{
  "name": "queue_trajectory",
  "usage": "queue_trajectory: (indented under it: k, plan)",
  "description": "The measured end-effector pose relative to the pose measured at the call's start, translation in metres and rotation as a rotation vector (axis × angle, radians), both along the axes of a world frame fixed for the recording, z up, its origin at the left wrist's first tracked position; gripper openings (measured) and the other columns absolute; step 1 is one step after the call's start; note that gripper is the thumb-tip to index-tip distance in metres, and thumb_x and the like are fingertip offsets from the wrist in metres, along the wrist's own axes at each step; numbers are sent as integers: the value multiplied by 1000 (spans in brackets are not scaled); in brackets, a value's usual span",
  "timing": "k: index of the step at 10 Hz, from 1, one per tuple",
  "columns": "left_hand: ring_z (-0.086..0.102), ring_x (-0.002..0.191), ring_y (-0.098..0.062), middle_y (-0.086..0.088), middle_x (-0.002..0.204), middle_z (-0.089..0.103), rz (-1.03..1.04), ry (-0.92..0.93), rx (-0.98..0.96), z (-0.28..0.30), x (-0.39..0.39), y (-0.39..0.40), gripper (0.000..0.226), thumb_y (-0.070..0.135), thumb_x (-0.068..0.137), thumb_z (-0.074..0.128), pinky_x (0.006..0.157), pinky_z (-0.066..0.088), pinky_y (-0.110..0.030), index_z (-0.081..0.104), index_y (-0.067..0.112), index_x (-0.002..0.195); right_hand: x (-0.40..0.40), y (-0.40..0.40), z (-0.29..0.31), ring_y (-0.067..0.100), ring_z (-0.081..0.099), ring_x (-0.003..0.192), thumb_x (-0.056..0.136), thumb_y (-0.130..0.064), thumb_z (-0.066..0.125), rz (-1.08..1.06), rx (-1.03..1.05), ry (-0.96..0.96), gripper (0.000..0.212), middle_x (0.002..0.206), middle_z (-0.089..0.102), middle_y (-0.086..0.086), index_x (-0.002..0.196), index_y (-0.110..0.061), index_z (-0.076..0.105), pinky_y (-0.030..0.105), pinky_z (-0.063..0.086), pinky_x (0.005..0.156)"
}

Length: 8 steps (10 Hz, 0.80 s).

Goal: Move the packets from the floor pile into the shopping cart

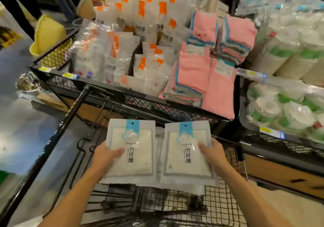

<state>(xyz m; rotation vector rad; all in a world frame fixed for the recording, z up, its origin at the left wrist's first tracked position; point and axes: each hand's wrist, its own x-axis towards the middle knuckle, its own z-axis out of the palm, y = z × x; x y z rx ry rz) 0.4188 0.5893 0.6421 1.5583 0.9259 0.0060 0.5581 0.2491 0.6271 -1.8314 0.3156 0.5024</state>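
I hold two flat white packets with blue cloud labels side by side above the black wire shopping cart (222,200). My left hand (107,155) grips the left packet (138,149) by its left edge, thumb on top. My right hand (213,154) grips the right packet (185,170) by its right edge. More white packet edges show under and between the two, lying in the cart basket. The floor pile is not in view.
A black mesh display shelf (143,102) stands just beyond the cart, loaded with clear orange-labelled bags (140,34) and stacked pink cloths (201,72). Wrapped paper cups and bowls (284,107) fill shelves at right. Shiny floor (26,130) lies to the left.
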Motion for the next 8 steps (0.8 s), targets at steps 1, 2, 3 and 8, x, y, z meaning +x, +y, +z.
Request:
queue_trajectory:
  k: [1,2,3,8]
  plan:
    - [75,93,-31,-8,103,78,-63,72,-20,-55,22,14,40,5,80,82,84,60,-56,68,12,116,6,12,-34,21,74,95,96,-16,68,-1,-71,63,28,113,72,7,122,-16,58,42,64,77]
    - [73,96,-30,-7,104,76,-110,122,-10,-100,43,24,37,7,80,83,85,59,-56,67,15,112,11,25,-65,16,73,91,99,-16,65,3,-155,79,23,109,71,3,122,-16,57,30,61,68]
    - [71,99,-30,-6,107,73,-155,175,26,-136,51,29,42,11,80,85,86,58,-54,62,14,115,10,39,-88,9,70,80,102,-22,62,6,-331,53,17,98,68,-5,117,-21,54,28,59,61]
    - [54,94,-29,-14,118,49,-659,229,1213,-153,62,9,76,46,80,80,75,52,-40,44,13,139,8,73,-108,24,50,118,94,-44,66,498,-1347,-338,54,127,51,4,137,-20,44,50,43,104]
